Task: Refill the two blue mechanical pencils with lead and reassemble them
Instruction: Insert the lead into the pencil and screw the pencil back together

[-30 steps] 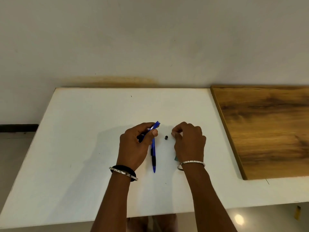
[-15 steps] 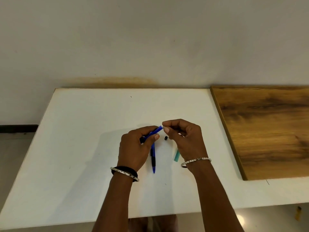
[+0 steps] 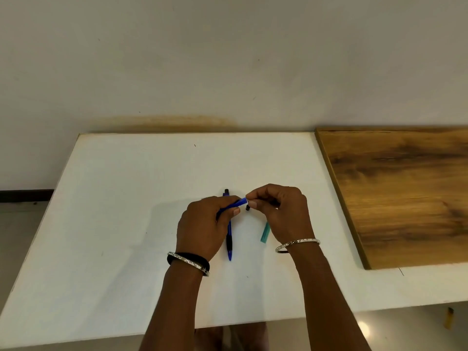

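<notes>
My left hand (image 3: 205,224) grips a blue mechanical pencil (image 3: 238,203), its open rear end pointing right and up. My right hand (image 3: 281,211) pinches something very small at that open end; it is too small to tell what. A second blue pencil (image 3: 229,239) with a black grip lies on the white table (image 3: 114,211), running toward me, partly hidden by my left hand. A small black cap (image 3: 248,208) lies on the table under my right fingertips. A teal lead case (image 3: 265,233) lies beside my right wrist.
A wooden board (image 3: 405,193) lies on the table's right part. A wall stands close behind the table's far edge. A small yellow object (image 3: 449,321) lies on the floor at the lower right.
My right hand rose from the table by the teal case and came left to the open end of the held pencil. My left hand tilted that pencil lower, toward the right.
</notes>
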